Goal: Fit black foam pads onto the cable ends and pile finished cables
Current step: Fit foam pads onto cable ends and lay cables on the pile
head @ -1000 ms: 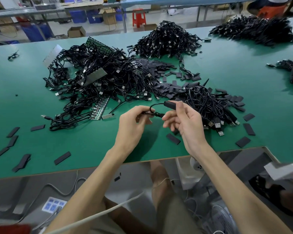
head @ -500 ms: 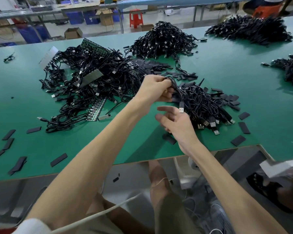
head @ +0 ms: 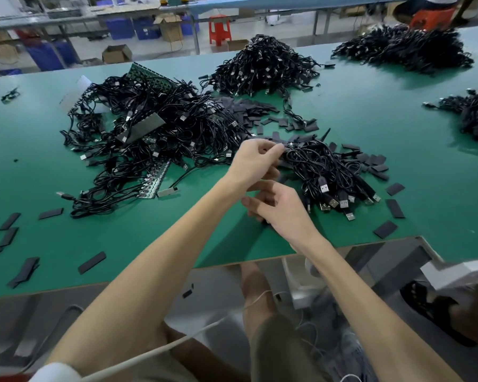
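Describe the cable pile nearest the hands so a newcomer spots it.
On the green table, look at the near edge, just right of the right hand. This cable pile alone has its USB plugs lined up facing that edge.

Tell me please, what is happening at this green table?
A person is working through black cables at the green table. The left hand pinches what looks like a cable at the far edge of the near pile. The right hand hovers low over the table with curled fingers; whether it holds anything is unclear. Loose foam pads lie around, and a bigger tangle lies to the left.
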